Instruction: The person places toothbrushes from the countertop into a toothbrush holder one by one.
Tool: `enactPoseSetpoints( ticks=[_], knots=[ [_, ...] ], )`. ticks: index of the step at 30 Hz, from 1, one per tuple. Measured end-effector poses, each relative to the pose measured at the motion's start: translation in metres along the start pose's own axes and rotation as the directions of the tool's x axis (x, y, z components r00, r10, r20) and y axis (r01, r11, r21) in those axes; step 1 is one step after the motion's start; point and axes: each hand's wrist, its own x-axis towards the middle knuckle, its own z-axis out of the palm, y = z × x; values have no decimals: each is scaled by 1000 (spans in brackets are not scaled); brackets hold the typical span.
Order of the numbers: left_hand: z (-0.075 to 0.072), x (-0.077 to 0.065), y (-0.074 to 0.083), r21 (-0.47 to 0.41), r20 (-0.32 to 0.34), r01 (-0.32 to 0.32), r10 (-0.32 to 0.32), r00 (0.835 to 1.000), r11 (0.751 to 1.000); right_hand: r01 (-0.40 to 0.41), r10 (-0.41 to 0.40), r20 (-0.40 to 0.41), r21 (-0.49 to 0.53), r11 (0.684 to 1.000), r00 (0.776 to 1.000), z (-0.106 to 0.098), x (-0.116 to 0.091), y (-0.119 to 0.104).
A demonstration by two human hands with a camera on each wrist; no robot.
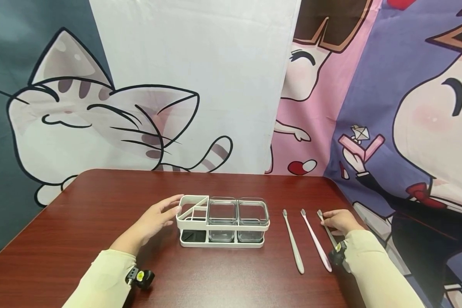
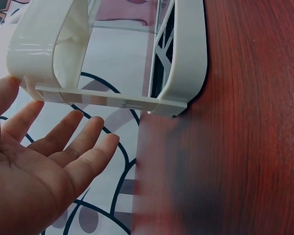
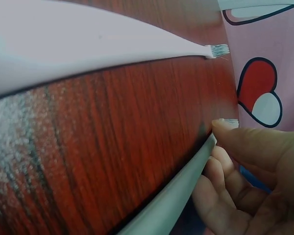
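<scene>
A white toothbrush holder (image 1: 250, 228) stands on the table, with a divided compartment on its left and two clear cups (image 1: 222, 210) set in its frame. My left hand (image 1: 151, 223) is at the holder's left end, its thumb and fingertips touching the upper rim (image 2: 34, 54) with the palm open. At the right, my right hand (image 1: 340, 221) pinches a pale green toothbrush (image 3: 174, 196) just below its head between thumb and fingers. To its left lie a pink toothbrush (image 1: 316, 241) and another pale toothbrush (image 1: 294, 244), both with heads pointing away from me.
The dark red wooden table (image 1: 200, 278) has rounded far corners. Behind it hangs a cloth backdrop (image 1: 215, 64) printed with a cartoon cat and figures. A small black camera (image 1: 140, 277) is strapped to my left wrist, and another (image 1: 338, 253) to my right.
</scene>
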Motion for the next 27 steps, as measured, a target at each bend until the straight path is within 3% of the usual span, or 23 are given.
enactPoseSetpoints(
  ticks=[17, 27],
  knots=[
    [1, 0, 0, -3, -9, -1, 1, 1000, 1000, -17, 17, -11, -20, 1000, 1000, 3, 5, -1],
    [4, -2, -2, -42, -13, -16, 16, 1000, 999, 25, -27, 30, 61, 998, 999, -5, 1, -10]
  ],
)
